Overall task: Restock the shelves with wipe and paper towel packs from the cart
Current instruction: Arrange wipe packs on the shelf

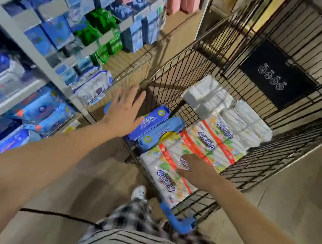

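Observation:
A black wire cart (288,148) stands beside the shelves and holds several packs. Two blue wipe packs (156,129) lie at its left side. White paper towel packs with orange bands (204,146) fill the middle, and plain white packs (208,99) lie beyond them. My left hand (123,112) hovers with fingers spread over the cart's left rim, holding nothing. My right hand (195,171) rests fingers-down on the nearest paper towel pack (166,176); the frame does not show whether its fingers curl round the pack.
Shelves (32,48) on the left carry blue, green and white wipe packs, with pink packs higher up. The cart's blue handle (179,219) is near my waist. A black sign plate (276,76) hangs on the cart's far wall. Bare floor lies right of the cart.

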